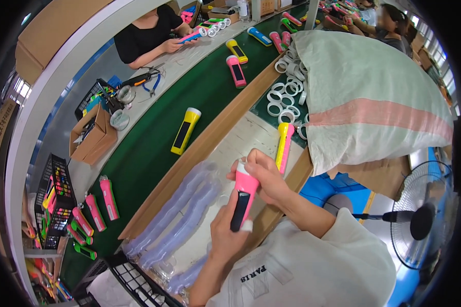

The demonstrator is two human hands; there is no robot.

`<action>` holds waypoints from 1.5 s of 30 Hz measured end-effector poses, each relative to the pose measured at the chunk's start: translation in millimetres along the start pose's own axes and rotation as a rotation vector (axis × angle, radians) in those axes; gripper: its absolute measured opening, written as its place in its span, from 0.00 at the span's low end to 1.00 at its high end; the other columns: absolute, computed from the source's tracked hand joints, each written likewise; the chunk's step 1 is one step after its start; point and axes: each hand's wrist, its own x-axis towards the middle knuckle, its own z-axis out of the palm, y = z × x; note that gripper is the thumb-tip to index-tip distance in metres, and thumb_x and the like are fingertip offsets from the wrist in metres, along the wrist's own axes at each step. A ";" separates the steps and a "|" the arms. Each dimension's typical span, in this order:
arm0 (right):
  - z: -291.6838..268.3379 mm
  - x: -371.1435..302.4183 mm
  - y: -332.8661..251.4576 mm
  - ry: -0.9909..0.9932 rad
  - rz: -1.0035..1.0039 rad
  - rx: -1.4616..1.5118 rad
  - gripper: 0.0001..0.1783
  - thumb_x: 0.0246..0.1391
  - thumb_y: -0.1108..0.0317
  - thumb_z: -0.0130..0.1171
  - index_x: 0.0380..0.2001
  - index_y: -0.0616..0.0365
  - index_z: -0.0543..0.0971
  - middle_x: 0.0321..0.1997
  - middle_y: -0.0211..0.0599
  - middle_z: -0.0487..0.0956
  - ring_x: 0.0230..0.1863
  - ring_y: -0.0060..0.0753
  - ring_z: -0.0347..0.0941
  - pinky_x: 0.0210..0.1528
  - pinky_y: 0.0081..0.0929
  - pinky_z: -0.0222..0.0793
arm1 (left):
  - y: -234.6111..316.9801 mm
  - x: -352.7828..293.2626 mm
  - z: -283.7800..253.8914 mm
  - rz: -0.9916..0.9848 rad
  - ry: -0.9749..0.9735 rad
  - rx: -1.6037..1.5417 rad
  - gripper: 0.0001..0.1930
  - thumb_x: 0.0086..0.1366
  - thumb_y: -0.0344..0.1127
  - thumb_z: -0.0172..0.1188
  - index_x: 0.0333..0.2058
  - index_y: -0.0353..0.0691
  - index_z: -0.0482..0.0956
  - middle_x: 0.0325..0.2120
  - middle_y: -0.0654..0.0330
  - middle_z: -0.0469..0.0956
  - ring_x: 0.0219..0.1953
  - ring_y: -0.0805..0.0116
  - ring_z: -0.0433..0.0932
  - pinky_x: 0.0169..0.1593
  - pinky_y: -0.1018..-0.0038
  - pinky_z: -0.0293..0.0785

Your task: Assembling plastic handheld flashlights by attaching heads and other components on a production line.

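Note:
A pink flashlight (246,185) with a dark panel and a white head ring is held up in front of me. My left hand (224,225) is closed around its lower body, with the dark panel facing up. At the white head end, the fingers of my right hand (265,176) are closed on the ring. Just beyond my right hand lies a yellow-and-pink flashlight (284,147) on the work surface. Long stacks of clear bluish plastic lens-like pieces (182,212) lie left of my hands. Several loose white rings (287,97) are heaped farther off.
A green conveyor belt (153,148) carries several flashlights past a cardboard divider (210,138). A big woven sack (369,97) bulges on the right, above a fan (420,220). A black basket (133,279) stands near left. A co-worker (148,36) handles flashlights across the belt.

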 end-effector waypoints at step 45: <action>-175.7 21.3 -28.0 0.369 -0.483 -2.048 0.11 0.50 0.62 0.62 0.30 0.58 0.81 0.47 0.56 0.72 0.48 0.55 0.67 0.49 0.47 0.64 | -42.0 92.7 95.3 0.313 -0.335 0.478 0.31 0.52 0.32 0.65 0.57 0.49 0.70 0.51 0.43 0.68 0.53 0.48 0.66 0.55 0.57 0.64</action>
